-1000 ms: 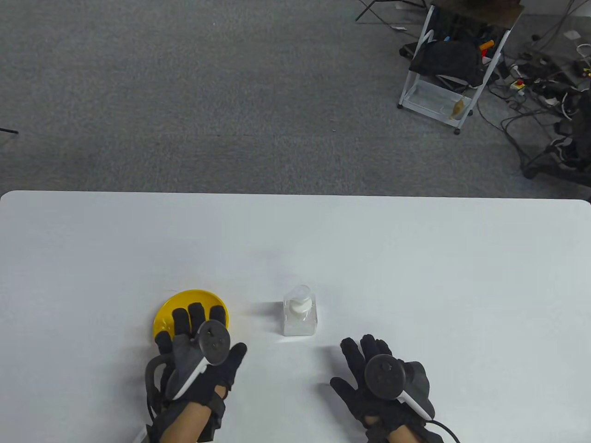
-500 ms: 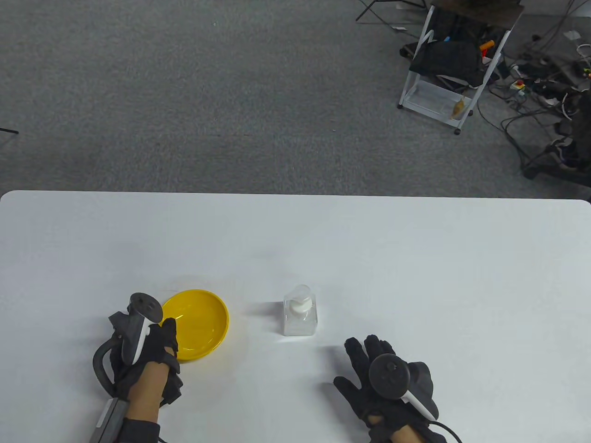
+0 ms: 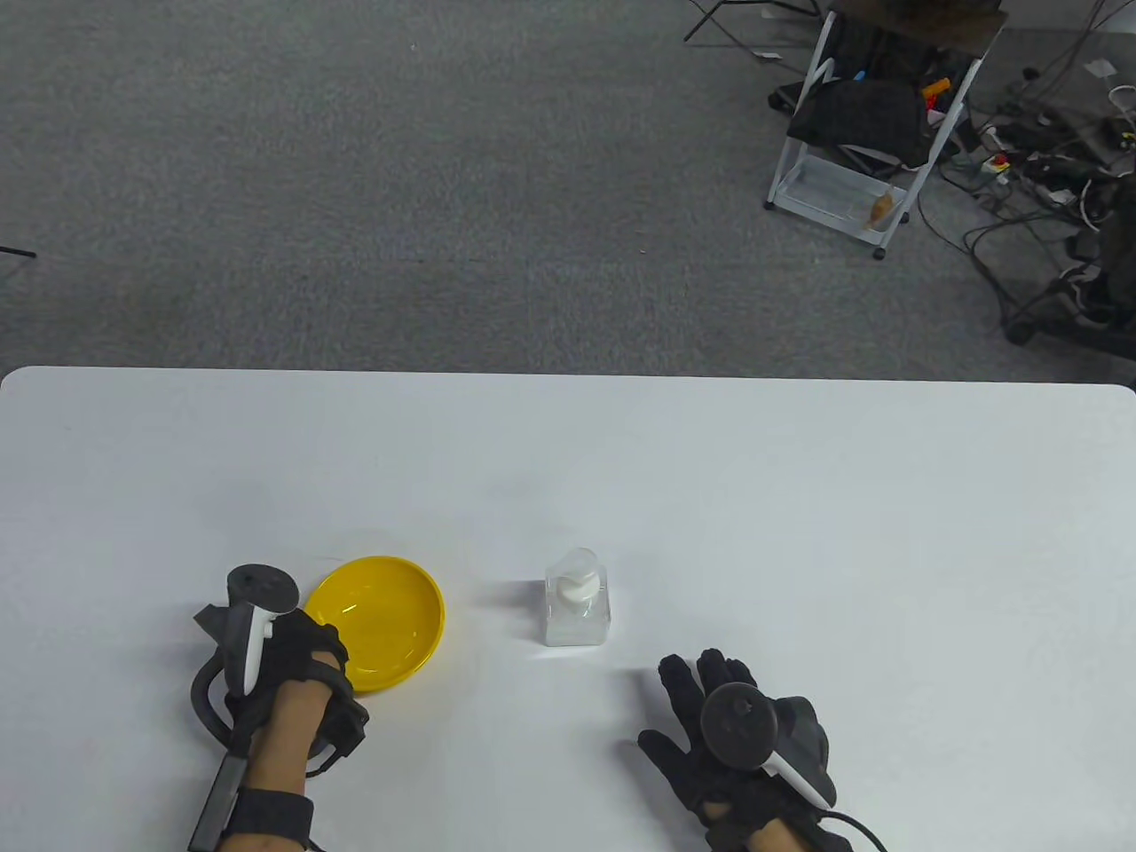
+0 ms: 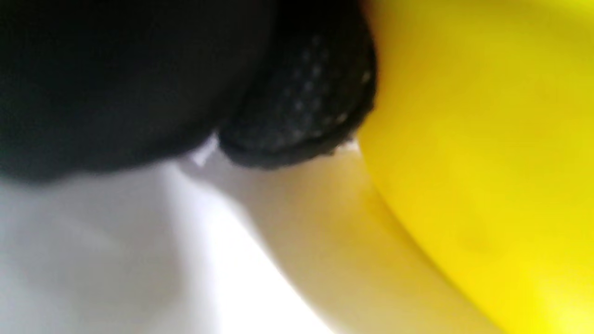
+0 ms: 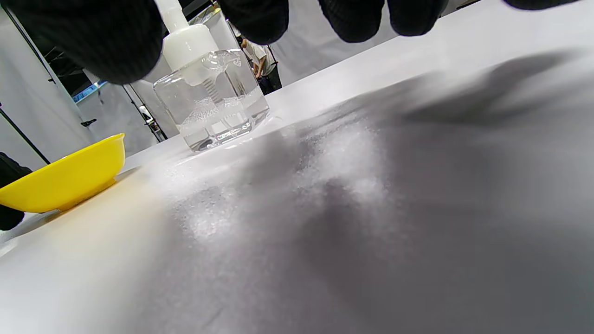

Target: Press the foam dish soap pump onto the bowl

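A shallow yellow bowl [image 3: 382, 621] sits on the white table, left of centre near the front. My left hand [image 3: 327, 646] grips its near-left rim, thumb over the edge; in the left wrist view a gloved finger [image 4: 301, 106] presses the bowl's outer wall [image 4: 487, 162]. A clear square foam soap bottle [image 3: 577, 612] with a white pump stands to the right of the bowl. My right hand [image 3: 688, 701] lies flat and spread on the table, near and right of the bottle, apart from it. In the right wrist view the bottle [image 5: 213, 102] and bowl [image 5: 65, 178] show beyond my fingertips [image 5: 255, 18].
The white table [image 3: 799, 497] stretches wide behind and to the right of the objects. Beyond its far edge is grey carpet, with a white cart [image 3: 852, 186] and cables at the far right.
My left hand went from lying over the bowl to its left side and took hold of the rim. The bowl shifted slightly right. The right hand barely moved.
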`<state>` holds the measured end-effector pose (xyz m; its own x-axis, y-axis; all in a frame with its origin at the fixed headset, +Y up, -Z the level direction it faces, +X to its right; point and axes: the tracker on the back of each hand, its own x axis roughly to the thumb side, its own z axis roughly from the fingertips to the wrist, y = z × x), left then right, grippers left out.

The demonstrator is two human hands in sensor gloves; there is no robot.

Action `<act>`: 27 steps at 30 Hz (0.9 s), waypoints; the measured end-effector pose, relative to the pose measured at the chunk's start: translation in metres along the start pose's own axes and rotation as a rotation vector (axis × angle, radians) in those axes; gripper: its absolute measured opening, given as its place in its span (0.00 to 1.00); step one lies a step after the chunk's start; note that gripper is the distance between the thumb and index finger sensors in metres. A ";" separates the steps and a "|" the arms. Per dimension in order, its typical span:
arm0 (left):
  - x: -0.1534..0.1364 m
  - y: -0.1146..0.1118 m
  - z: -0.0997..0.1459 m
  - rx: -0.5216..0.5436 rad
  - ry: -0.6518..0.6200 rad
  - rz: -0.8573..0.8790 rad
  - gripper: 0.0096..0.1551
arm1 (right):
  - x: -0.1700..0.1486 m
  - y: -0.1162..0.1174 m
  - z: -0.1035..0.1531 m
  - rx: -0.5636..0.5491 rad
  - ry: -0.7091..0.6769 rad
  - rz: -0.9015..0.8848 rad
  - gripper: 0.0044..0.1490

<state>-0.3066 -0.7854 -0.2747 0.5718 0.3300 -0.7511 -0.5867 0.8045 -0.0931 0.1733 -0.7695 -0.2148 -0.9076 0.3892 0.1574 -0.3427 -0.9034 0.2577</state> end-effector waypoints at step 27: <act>0.033 -0.036 0.059 -0.077 -0.347 0.493 0.32 | -0.005 -0.005 0.001 -0.010 0.022 -0.047 0.52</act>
<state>-0.2327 -0.7740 -0.2575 0.3683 0.8070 -0.4616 -0.8622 0.4822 0.1550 0.1793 -0.7667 -0.2160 -0.8957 0.4270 0.1241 -0.3871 -0.8861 0.2550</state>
